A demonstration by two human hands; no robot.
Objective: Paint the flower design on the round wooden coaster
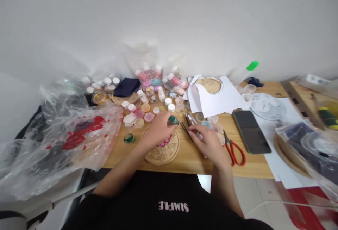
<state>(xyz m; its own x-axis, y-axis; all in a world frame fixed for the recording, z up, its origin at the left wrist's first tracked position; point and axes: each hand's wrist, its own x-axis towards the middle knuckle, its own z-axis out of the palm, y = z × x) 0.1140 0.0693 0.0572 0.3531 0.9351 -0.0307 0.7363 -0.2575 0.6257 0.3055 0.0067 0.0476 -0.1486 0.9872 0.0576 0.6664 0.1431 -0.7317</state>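
Observation:
My left hand is closed around a small clear jar of green material, held above a round wooden disc. The disc carries an outlined flower pattern, with a pink-purple part partly hidden by the hand. To the right, my right hand has its fingers closed on dark tweezers, whose tips point up and left. Pens or tubes lie close beside and under that hand. Left of the disc sits a small round container with green in it.
Several small open cups and white-capped jars crowd the table behind the disc. Red-handled pliers and a phone lie to the right. Crumpled plastic bags cover the left side; white paper lies behind.

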